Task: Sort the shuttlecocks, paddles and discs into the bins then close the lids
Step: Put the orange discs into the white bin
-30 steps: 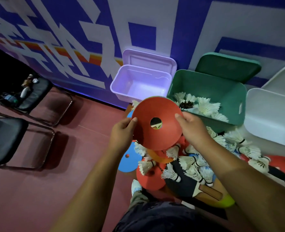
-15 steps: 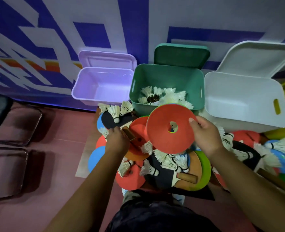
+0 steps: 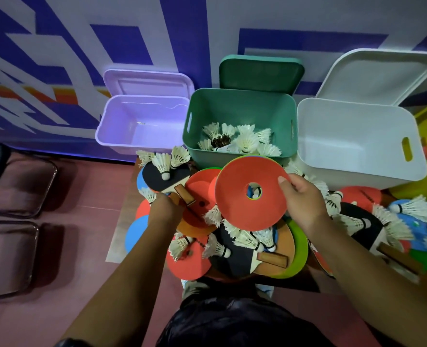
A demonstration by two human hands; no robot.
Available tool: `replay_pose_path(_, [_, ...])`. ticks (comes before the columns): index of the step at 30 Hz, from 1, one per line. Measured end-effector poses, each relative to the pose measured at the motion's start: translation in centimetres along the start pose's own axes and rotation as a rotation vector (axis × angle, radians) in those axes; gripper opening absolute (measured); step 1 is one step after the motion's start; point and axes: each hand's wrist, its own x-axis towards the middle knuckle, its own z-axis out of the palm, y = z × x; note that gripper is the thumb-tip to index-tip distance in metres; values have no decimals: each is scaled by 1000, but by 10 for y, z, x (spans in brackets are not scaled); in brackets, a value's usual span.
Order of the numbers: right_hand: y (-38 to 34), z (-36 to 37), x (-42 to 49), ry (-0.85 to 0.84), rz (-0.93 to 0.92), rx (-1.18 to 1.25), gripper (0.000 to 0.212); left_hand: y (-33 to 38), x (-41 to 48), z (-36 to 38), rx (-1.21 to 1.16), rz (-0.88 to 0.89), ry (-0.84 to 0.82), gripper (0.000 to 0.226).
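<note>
Red plastic fills the middle of the view: the right hand (image 3: 305, 204) pinches a red disc (image 3: 242, 196) by its right edge, thumb on the face. It holds the disc tilted above the pile (image 3: 232, 249) of discs, paddles and shuttlecocks, just in front of the green bin (image 3: 240, 106). A thin green edge shows behind the disc's upper rim. The left hand (image 3: 163, 212) is down in the pile, against the wooden handle (image 3: 183, 196) of a black paddle (image 3: 152, 180). Its fingers are hidden, so whether it grips anything cannot be told. White shuttlecocks (image 3: 235, 139) lie in the green bin, which stands between a purple bin (image 3: 142, 121) and a white bin (image 3: 357, 136). All three lids (image 3: 260, 73) stand open against the wall (image 3: 207, 33).
</note>
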Motion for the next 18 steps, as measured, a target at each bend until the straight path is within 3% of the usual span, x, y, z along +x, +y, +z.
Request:
replay_pose_path(4, [0,-4,2,79,-56,-26,22,13,-9,-2,-42,183,270,19])
replay_pose_path(9, [2,-13,3,190,-84,-27,23,57,-1,-1,126,503,89,49])
replay_pose_path(14, [5,-25,1,204,-66,-9,23,81,13,25,236,466,-47,50])
replay_pose_path(18, [13,-33,-1,218,-64,12,23,83,20,36,341,432,41,46])
